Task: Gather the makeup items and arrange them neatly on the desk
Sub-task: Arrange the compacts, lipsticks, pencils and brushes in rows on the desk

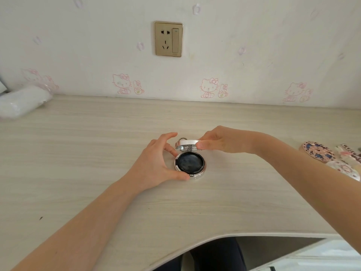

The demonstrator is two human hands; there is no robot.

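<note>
Both bare forearms reach forward and converge near the middle of the view, the left rising from the lower left corner and the right coming in from the right edge with its wrist bent inward. The left hand (156, 163) stands on its edge with the palm facing right, thumb against the near rim of the open compact (190, 163), a curled finger at its far-left side and the index finger lifted above. The right hand (222, 141) is palm-down, pinching the raised lid (188, 142) between the thumb in front and the fingers over the top.
</note>
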